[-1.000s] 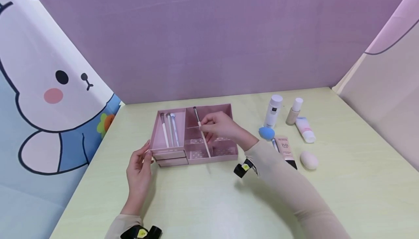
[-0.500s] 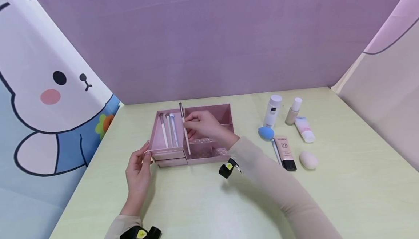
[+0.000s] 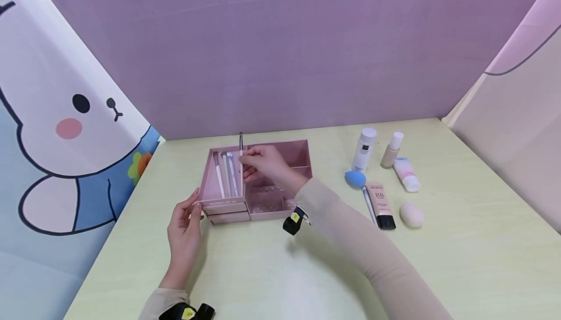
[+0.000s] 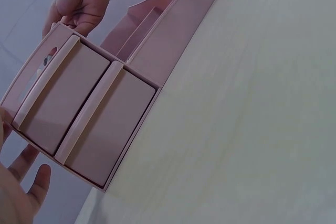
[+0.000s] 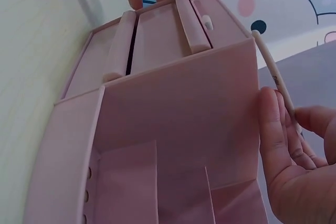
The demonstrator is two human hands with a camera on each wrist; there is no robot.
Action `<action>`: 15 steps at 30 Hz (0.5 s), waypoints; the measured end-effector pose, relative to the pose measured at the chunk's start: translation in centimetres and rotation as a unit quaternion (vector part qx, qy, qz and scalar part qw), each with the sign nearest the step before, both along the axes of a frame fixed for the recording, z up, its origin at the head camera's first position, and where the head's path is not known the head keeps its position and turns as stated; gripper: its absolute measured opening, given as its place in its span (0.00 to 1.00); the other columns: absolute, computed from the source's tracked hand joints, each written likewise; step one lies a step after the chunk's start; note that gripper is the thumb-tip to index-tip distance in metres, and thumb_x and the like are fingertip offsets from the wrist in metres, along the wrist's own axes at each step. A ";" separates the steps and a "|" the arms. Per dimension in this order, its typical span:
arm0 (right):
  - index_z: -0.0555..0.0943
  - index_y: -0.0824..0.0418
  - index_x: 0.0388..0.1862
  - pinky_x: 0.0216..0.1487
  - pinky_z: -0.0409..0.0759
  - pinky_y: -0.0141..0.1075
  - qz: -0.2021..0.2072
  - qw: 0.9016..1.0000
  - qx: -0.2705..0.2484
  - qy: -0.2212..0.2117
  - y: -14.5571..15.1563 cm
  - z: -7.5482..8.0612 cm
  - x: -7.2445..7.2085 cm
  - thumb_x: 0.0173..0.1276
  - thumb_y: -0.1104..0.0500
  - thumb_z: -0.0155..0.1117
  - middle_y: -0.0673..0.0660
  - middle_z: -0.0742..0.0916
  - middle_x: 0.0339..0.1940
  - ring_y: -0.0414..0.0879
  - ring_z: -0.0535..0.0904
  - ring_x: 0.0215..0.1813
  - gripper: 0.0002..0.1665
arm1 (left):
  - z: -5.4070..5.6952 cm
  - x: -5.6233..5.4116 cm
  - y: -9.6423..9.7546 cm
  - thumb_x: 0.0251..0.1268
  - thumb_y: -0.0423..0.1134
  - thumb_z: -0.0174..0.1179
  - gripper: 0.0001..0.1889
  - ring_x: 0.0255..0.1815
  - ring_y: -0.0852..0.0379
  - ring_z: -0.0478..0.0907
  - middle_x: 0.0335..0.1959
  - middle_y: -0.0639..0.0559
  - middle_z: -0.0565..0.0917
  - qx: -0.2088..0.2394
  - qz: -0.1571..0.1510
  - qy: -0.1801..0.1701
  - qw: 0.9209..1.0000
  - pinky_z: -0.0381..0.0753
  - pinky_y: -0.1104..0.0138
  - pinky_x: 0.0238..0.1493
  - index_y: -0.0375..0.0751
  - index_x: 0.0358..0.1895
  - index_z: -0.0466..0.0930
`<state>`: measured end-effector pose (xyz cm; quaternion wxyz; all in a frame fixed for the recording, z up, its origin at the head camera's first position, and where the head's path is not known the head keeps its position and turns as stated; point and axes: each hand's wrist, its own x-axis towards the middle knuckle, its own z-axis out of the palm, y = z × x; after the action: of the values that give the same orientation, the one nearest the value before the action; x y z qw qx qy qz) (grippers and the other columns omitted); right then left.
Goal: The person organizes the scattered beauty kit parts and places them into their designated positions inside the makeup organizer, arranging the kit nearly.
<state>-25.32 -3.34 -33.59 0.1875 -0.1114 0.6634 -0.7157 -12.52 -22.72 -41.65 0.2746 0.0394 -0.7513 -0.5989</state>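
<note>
In the head view my right hand (image 3: 267,164) pinches a makeup brush (image 3: 241,174) with a pale handle and dark bristles, held upright at the right side of the organizer's brush compartment. The right wrist view shows the brush's handle (image 5: 273,72) between thumb and fingers. My left hand (image 3: 186,225) holds the front left corner of the pink makeup organizer (image 3: 225,207), thumb and fingers on either side of it. Several makeup brushes (image 3: 225,174) lie side by side in its left tray. Two drawers (image 4: 105,124) in its front are closed.
Right of the organizer stand a white bottle (image 3: 364,149) and a foundation bottle (image 3: 391,150). Near them lie a pink-white tube (image 3: 406,175), a blue makeup sponge (image 3: 355,179), another brush (image 3: 369,205), a BB cream tube (image 3: 380,205) and a pale egg-shaped thing (image 3: 411,215).
My right hand has carried the brush leftward from above the divided compartments to the left tray, and the brush has turned more upright. My left hand stays at the corner.
</note>
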 end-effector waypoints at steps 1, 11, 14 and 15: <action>0.80 0.72 0.47 0.33 0.87 0.42 -0.002 1.000 0.003 0.001 0.0 0.0 0.0 0.73 0.65 0.62 0.61 0.85 0.27 0.47 0.82 0.24 0.10 | 0.0 0.0 0.0 0.78 0.31 0.50 0.13 0.52 0.66 0.78 0.65 0.52 0.78 0.000 0.000 -0.001 1.000 0.79 0.76 0.46 0.32 0.59 0.75; 0.80 0.72 0.46 0.33 0.87 0.44 -0.009 0.999 0.044 0.024 -0.4 0.3 -0.2 0.71 0.65 0.64 0.59 0.84 0.25 0.45 0.80 0.21 0.11 | 0.1 0.2 0.0 0.78 0.32 0.50 0.14 0.51 0.67 0.77 0.66 0.52 0.78 -0.003 0.001 -0.009 1.000 0.78 0.77 0.46 0.33 0.60 0.75; 0.81 0.71 0.45 0.37 0.87 0.49 -0.008 0.997 0.067 0.037 -0.4 0.3 -0.3 0.71 0.64 0.65 0.59 0.84 0.24 0.44 0.80 0.20 0.10 | 0.1 0.3 -0.1 0.78 0.33 0.50 0.14 0.52 0.68 0.76 0.67 0.52 0.77 -0.011 0.003 -0.015 1.000 0.78 0.78 0.46 0.34 0.61 0.74; 0.81 0.71 0.45 0.39 0.87 0.50 -0.008 0.996 0.073 0.040 -0.4 0.3 -0.4 0.70 0.64 0.65 0.59 0.84 0.24 0.44 0.80 0.20 0.10 | 0.2 0.3 -0.1 0.78 0.33 0.50 0.14 0.52 0.68 0.76 0.66 0.52 0.77 -0.010 0.002 -0.016 1.000 0.78 0.78 0.46 0.34 0.61 0.74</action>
<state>-25.70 -3.71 -33.32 0.1632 -0.1204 0.7219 -0.6616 -12.22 -22.79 -41.48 0.2645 0.0478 -0.7612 -0.5902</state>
